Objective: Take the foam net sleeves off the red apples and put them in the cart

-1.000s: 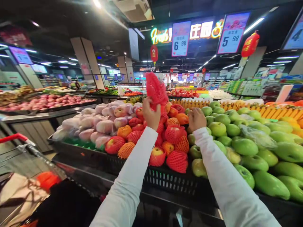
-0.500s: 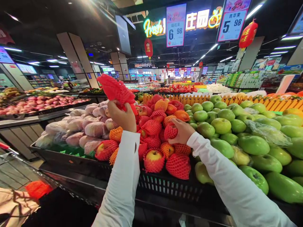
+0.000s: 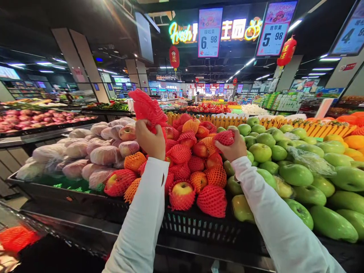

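Both the left hand [image 3: 150,140] and the right hand [image 3: 234,146] were occupied, each with its fingers curled round something red. Far left, red produce [image 3: 36,119] lay heaped on a separate stand, and a red-orange net [image 3: 18,239] sat low in the corner; what it held, if anything, could not be told. Next came wrapped apples [image 3: 105,154], piled in film, with a green liner [image 3: 69,184] showing in front of them.

Rightward, the left hand gripped the lower part of a crumpled red mesh [image 3: 149,108], held up above the fruit with its loose top leaning left. Whether anything lay inside was hidden.

Between the wrists spread the netted apples [image 3: 180,153], in red and orange sleeves behind the black rim [image 3: 199,227]. Plenty of them filled that section, so little seemed to have been used up.

At the pile's right side, the right hand had a narrow grip on one apple [image 3: 226,137] in a red sleeve. Picking out that piece looked done, as far as could be judged; it was well apart from the mesh and in nothing but the hand. Whether it cleared the fruit below was unclear. Farthest right, the green apples [image 3: 295,174] lay ungripped.
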Tool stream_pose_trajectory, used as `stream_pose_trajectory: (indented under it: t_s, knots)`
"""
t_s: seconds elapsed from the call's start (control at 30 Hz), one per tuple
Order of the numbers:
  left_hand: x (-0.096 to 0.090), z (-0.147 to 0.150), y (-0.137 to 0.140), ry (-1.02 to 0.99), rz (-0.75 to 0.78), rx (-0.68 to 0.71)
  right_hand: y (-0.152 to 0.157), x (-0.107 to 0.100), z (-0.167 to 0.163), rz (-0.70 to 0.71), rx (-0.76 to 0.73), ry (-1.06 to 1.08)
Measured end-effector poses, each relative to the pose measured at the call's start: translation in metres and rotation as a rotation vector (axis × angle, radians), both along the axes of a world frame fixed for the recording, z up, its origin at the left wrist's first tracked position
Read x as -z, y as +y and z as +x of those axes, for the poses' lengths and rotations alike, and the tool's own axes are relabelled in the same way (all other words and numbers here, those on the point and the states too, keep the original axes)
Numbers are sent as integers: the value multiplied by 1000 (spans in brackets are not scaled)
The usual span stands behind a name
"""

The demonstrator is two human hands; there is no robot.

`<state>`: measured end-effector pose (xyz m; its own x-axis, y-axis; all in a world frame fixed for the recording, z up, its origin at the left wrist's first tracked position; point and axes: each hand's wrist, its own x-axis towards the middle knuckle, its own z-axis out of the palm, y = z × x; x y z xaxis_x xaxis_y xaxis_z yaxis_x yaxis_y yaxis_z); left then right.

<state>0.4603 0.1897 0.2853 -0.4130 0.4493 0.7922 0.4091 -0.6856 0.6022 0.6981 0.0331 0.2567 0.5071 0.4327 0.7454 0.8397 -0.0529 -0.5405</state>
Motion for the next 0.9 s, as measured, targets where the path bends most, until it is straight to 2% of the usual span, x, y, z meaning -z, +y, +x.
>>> stream_pose_trajectory:
  t_s: [0.1,0.17,0.27,0.3,0.37,0.4,0.47,0.53,0.6,0.67,0.77,0.83,0.9]
  knots:
    - [1,-1,1,13,-8,-14,-3,-4,-13,-51,-109,3]
    - [1,-1,2,13,-8,-21,-6,-5,-20,-152,-321,-72]
    - [1,-1,2,7,-9,-23,-10,-3,-28,-424,-646,-235]
    - [1,-1,2,6,-9,-23,-10,-2,-30,-517,-690,-265]
    - [1,-1,1,8,-8,-23,-10,0,-31,-626,-673,-295]
    - [1,-1,1,10,-9,-24,-9,1,-30,-625,-637,-306]
    - [1,0,1,16,-14,-25,-3,2,-26,-506,-534,-310]
    - [1,0,1,22,-21,-23,8,4,-20,-320,-372,-250]
    - [1,0,1,28,-25,-16,23,10,-12,-204,-162,-135]
    - [1,1,3,49,-28,1,37,18,-5,-261,-44,-25]
    - [4,3,7,150,-72,34,51,27,1,-413,-154,46]
    - [8,7,10,286,-166,55,55,28,2,-341,-261,4]
    - [12,13,12,460,-285,102,56,27,0,-190,-349,-67]
